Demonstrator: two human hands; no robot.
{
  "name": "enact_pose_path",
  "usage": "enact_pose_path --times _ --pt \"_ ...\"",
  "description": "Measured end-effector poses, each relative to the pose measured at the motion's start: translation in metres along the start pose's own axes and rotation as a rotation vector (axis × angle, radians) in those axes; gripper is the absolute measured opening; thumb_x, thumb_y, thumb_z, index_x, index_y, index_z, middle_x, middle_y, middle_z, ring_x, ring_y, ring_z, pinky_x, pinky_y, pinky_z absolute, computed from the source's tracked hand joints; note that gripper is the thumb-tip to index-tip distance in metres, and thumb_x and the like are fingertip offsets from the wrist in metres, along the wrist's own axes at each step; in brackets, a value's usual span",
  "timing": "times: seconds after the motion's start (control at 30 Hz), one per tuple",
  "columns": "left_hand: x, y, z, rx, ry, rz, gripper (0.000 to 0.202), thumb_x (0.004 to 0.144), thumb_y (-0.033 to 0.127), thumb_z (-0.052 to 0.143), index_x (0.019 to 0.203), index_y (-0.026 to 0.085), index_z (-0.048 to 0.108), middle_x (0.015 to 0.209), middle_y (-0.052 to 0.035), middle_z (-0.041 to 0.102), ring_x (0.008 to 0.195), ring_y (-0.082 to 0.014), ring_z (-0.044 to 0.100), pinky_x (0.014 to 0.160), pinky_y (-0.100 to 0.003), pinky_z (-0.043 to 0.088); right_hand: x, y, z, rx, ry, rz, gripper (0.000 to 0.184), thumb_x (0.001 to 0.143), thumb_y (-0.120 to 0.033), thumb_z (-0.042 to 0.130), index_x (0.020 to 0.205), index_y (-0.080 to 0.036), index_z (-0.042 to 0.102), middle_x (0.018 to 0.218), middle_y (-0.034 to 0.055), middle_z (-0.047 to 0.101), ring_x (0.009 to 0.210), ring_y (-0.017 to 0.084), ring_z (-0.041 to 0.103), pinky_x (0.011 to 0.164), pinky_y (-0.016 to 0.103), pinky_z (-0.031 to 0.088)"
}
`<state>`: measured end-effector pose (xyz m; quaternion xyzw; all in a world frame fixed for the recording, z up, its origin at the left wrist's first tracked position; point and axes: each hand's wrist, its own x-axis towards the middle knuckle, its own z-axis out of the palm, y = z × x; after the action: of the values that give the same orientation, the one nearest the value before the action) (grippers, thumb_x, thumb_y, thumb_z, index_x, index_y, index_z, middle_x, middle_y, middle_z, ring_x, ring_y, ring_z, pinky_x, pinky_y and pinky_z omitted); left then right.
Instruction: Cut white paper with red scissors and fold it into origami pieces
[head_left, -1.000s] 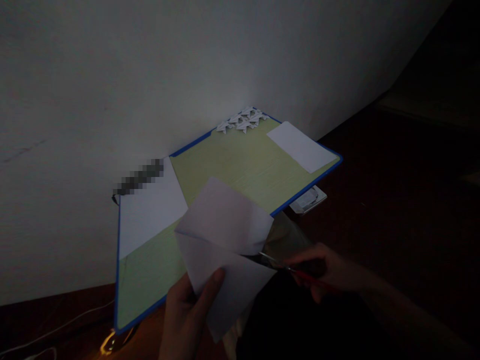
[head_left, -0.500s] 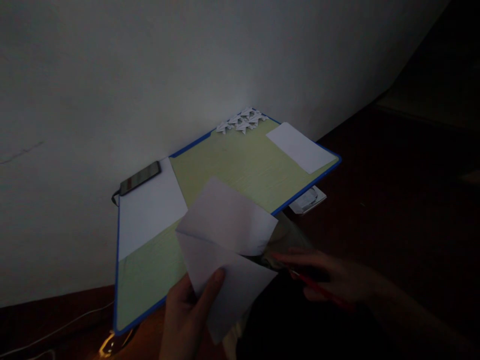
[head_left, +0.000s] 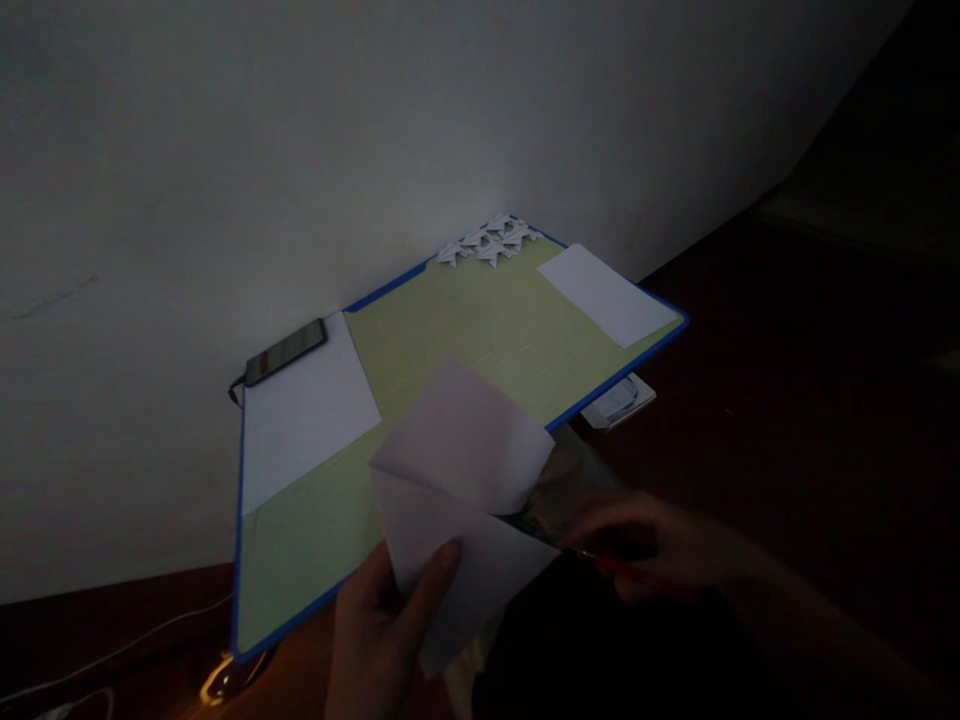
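- Two hands in view, low in frame; dim light throughout
- Left hand (head_left: 382, 640): grip closed on folded white sheet (head_left: 465, 480), thumb pressed flat on its near face, other digits behind the paper and out of sight
- Folded white sheet: held up in the air over near edge of worktop (head_left: 480, 330), tilted, upper flap overlapping lower flap along a slanted crease
- Right hand (head_left: 660, 550): grip closed around red handles of scissors (head_left: 600, 562), fingers curled over them
- Scissors: blades pointed left, toward right corner of the held sheet and just beside it; too dark to tell whether blades parted or touching the paper
- Worktop: pale green surface with blue rim, set against white wall (head_left: 300, 150)
- Far left of worktop: flat white sheet (head_left: 307, 410); phone (head_left: 285, 352) just beyond it, close to the wall
- Far right of worktop: smaller white sheet (head_left: 607, 295); near it, along the wall, cluster of small folded paper pieces (head_left: 487, 240)
- Below right edge of worktop: pale flat item (head_left: 619, 400), too dim to identify
- Lower left, on dark floor (head_left: 787, 400): thin white cable (head_left: 112, 655)
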<state>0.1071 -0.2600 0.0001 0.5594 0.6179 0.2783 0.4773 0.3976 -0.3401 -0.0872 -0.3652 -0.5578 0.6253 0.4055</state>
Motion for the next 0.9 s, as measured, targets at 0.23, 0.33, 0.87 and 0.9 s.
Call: enact_pose_path --times 0.23,0.33,0.87,0.9 --pt "-0.012 0.016 0.011 -0.05 0.059 -0.055 0.041 0.069 0.051 0.086 0.088 0.015 0.08 0.087 -0.0098 0.081 0.078 -0.0273 0.072 0.067 -0.03 0.057 0.01 -0.007 0.003 -0.002 -0.011 -0.117 0.049 0.081 -0.035 0.087 0.128 -0.026 0.075 0.109 0.0053 0.066 0.093 0.016 0.063 0.084 0.031 0.051" --pt "-0.012 0.019 0.011 -0.041 0.044 -0.064 0.041 0.068 0.05 0.086 0.088 0.015 0.079 0.088 -0.0099 0.081 0.08 -0.0272 0.072 0.068 -0.03 0.057 0.012 -0.011 0.003 -0.015 -0.015 -0.138 0.05 0.082 -0.034 0.086 0.13 -0.026 0.073 0.114 0.0072 0.068 0.099 0.018 0.065 0.09 0.034 0.051" --pt "-0.018 0.019 0.029 -0.187 -0.073 -0.122 0.046 0.068 0.043 0.089 0.099 0.02 0.065 0.088 -0.0058 0.079 0.074 -0.0237 0.075 0.063 -0.027 0.06 0.019 -0.015 0.026 0.004 0.119 -0.093 0.046 0.087 -0.044 0.081 0.127 -0.023 0.075 0.11 0.0074 0.066 0.098 0.018 0.064 0.088 0.033 0.052" --pt "-0.018 0.018 0.03 -0.193 -0.078 -0.124 0.049 0.066 0.043 0.09 0.102 0.019 0.066 0.093 -0.0071 0.08 0.078 -0.0248 0.076 0.066 -0.028 0.061 0.019 -0.015 0.027 0.01 0.131 -0.08 0.044 0.087 -0.044 0.08 0.125 -0.022 0.075 0.109 0.0069 0.065 0.096 0.018 0.063 0.086 0.032 0.052"
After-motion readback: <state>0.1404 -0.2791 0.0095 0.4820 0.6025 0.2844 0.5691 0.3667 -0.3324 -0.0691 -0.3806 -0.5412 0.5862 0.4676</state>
